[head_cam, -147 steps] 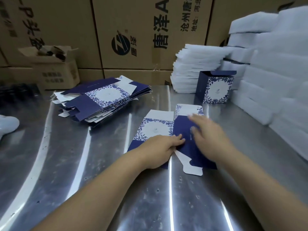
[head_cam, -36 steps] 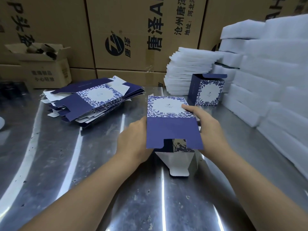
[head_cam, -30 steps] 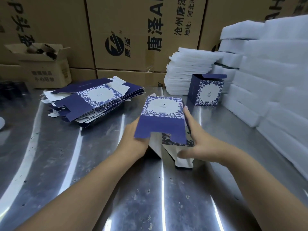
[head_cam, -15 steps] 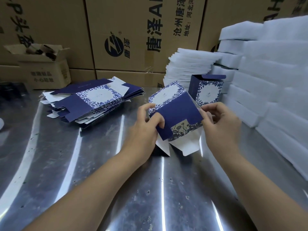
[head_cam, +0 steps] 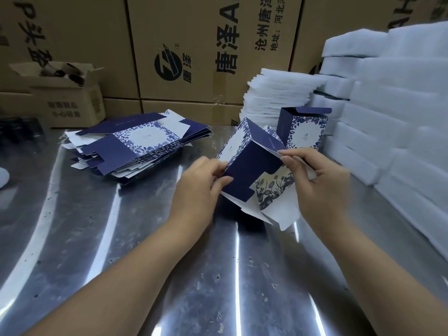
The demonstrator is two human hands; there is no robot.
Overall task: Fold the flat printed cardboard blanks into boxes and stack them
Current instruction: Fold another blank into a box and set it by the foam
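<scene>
Above the steel counter (head_cam: 121,238), the left hand (head_cam: 196,187) and right hand (head_cam: 320,187) hold a half-opened navy floral cardboard box (head_cam: 252,170), fingers pinched closed on its edges; tucking bottom flaps likely comes next.

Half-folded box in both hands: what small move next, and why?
Probably fold the loose bottom flaps inward and tuck them shut. The box is already opened into a tube, tilted, with the left hand in a grip on its navy side and the right hand pinching a flap edge, yet the near end still hangs open.
</scene>
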